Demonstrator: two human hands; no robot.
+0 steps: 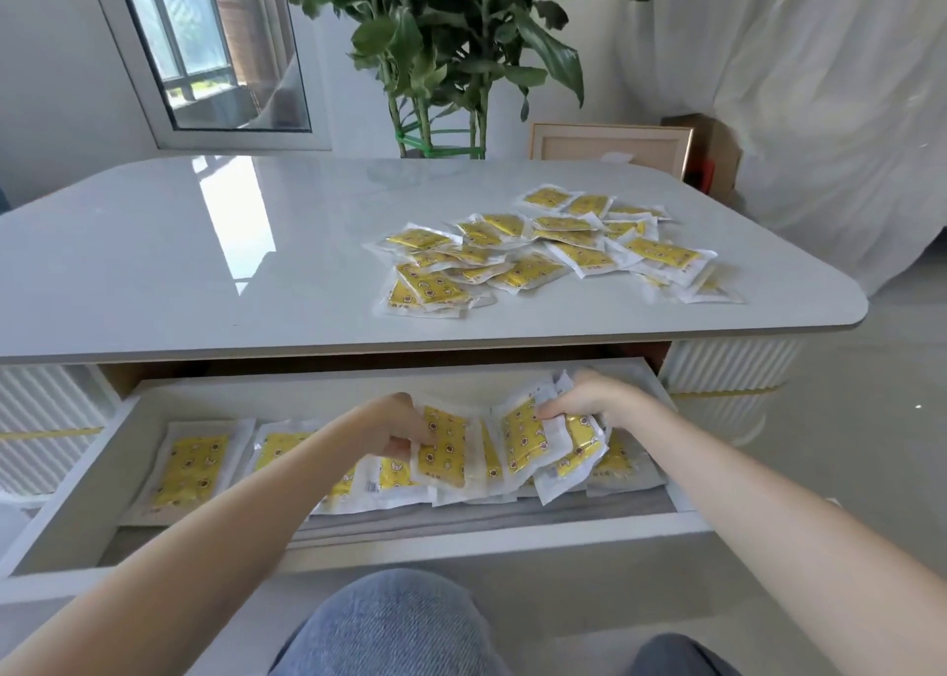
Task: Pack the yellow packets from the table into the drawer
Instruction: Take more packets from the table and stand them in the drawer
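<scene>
Both the left hand (397,427) and right hand (589,401) pinch a fanned bundle of yellow packets (505,444), clear-edged with small printed figures, over the open drawer (77,496).

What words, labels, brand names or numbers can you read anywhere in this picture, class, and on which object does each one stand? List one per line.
No text can be read.
Packets held over the drawer: small dark marks on the yellow print, too blurred to read.
White label on a packet in the drawer: too small to read.
Pile of packets on the table: print too small to read.
</scene>
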